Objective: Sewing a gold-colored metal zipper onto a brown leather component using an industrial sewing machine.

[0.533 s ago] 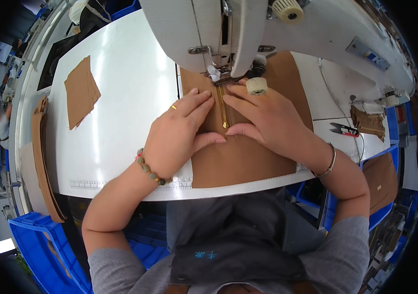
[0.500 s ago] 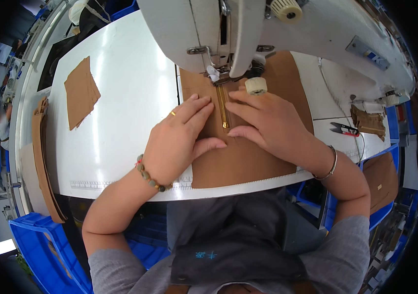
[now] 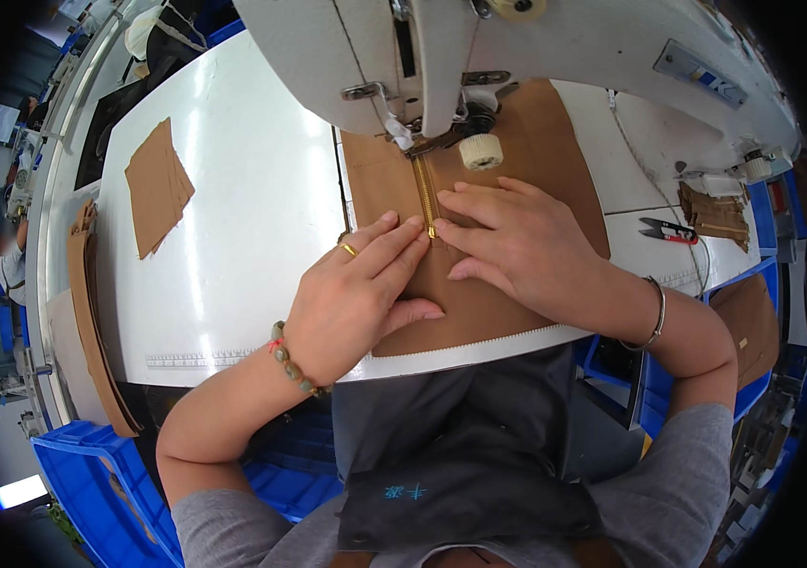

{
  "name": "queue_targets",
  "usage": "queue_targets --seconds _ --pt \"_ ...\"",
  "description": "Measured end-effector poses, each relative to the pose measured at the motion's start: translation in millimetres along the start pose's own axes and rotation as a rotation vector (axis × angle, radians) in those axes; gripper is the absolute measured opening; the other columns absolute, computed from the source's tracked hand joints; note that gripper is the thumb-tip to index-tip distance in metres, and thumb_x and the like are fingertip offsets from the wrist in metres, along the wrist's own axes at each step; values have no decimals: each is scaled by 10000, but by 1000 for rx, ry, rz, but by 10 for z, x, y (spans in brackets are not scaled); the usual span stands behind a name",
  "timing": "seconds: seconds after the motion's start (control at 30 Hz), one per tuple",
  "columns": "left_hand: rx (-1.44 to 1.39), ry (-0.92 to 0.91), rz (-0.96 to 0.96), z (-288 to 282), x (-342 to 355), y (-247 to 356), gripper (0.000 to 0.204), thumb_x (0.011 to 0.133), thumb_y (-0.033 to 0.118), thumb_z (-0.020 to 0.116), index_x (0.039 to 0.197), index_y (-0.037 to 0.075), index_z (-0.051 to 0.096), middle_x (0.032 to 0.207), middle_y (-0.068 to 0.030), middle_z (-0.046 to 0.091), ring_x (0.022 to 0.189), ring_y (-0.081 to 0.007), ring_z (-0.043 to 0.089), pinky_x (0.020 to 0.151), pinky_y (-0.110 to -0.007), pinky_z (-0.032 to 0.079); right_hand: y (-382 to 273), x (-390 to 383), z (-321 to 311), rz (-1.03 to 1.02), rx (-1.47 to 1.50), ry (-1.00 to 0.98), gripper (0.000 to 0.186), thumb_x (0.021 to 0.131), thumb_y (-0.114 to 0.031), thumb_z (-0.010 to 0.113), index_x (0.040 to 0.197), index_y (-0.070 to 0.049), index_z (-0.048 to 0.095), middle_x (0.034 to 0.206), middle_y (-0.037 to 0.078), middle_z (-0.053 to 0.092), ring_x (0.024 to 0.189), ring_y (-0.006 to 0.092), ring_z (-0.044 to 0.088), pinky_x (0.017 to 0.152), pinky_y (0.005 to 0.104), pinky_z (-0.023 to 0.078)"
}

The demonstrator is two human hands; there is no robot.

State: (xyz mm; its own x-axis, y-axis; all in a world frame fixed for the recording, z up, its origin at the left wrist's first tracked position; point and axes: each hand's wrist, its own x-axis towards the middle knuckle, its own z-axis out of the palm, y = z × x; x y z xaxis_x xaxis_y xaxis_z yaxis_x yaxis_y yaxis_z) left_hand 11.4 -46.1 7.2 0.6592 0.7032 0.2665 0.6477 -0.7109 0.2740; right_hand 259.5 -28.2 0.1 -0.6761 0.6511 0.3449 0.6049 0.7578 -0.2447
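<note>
From the head cam, both hands are flat on the brown fabric panel [image 3: 479, 293], one either side of the gold zipper [image 3: 425, 194] that runs up to the presser foot of the white sewing machine [image 3: 517, 57]. The left hand [image 3: 356, 293] has its fingers together and stretched out, tips touching the fabric just left of the zipper's lower end, thumb tucked underneath pointing right. The right hand [image 3: 512, 241] has its fingers slightly spread and pressed down just right of the zipper. Neither hand grips anything, they only pin the cloth flat.

To do this bit well, I'd say keep even pressure on both sides so the zipper tape stays straight, and let the fingertips ride beside the teeth rather than on them. Keep the tips well back from the needle too, since the right fingers are fairly near the cream knob [image 3: 480, 150] by the foot.

Other stuff: far left of the left fingers is a stack of brown pieces [image 3: 157, 185] on the white table [image 3: 242, 189]. Well right of the right fingers lie thread snips [image 3: 665, 230] and more brown scraps [image 3: 711, 216]. Blue bins [image 3: 91, 473] sit below the table edge. Nothing lies in the fabric's path except the machine head itself, which hides the needle.
</note>
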Motion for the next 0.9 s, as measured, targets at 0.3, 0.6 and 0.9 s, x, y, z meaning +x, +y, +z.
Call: queue_targets --seconds 0.3,0.6,0.9 --pt "-31 12 21 -8 69 -99 704 706 417 870 1264 17 714 1343 -104 691 1260 -300 653 1000 -387 557 46 50 2 31 -1 -52 494 837 -337 788 1246 -70 714 1325 104 655 1284 258 605 1081 497 475" --pt "-5 62 10 28 284 -328 666 723 425 871 1227 11 738 1311 -100 706 1233 -301 671 987 -379 560 284 211 53 96 9 -43 478 864 -397 761 1241 -105 722 1271 52 682 1233 241 616 1122 534 433" --pt "-2 134 6 74 372 -468 633 786 441 818 1227 -4 730 1240 -106 702 1145 -293 688 948 -394 559 411 254 120 74 34 16 473 884 -393 750 1243 -90 694 1236 91 671 1252 306 587 1164 573 380"
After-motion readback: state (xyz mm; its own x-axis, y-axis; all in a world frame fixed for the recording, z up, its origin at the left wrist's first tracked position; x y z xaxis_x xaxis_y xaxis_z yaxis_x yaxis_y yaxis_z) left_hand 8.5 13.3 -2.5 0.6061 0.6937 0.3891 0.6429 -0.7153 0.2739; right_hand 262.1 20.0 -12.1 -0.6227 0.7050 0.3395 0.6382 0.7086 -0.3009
